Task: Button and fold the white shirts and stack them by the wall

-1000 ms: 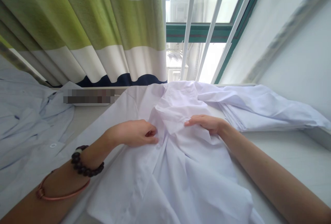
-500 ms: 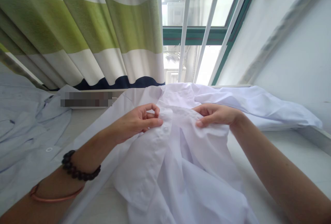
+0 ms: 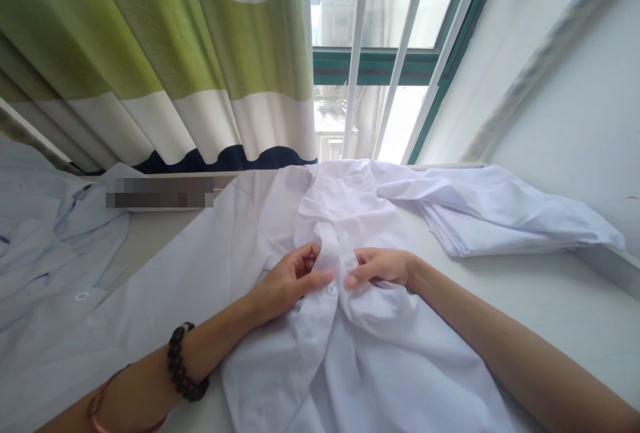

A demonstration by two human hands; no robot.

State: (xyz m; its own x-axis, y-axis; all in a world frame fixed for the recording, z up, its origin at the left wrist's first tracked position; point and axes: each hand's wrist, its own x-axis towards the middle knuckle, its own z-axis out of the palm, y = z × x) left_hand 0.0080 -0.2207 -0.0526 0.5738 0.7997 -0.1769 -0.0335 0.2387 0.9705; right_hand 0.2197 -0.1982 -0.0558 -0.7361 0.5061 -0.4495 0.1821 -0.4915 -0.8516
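A white shirt (image 3: pixel 380 366) lies spread on a white table (image 3: pixel 560 306), collar toward the window. My left hand (image 3: pixel 290 279) pinches the left front edge of the shirt beside a small button (image 3: pixel 330 290). My right hand (image 3: pixel 377 266) pinches the right front edge, its fingertips almost touching the left thumb. Both hands meet at the shirt's front opening, below the collar. A dark bead bracelet (image 3: pixel 183 369) and a thin red bangle sit on my left wrist.
A stack of folded white garments (image 3: pixel 500 213) lies at the right by the wall. A pale blue shirt (image 3: pixel 45 246) lies at the left. A green-and-white striped curtain (image 3: pixel 165 59) and a barred window (image 3: pixel 385 66) stand behind the table.
Both hands have come down and toward me along the shirt front, from near the collar to a lower button. The two front edges have been drawn together.
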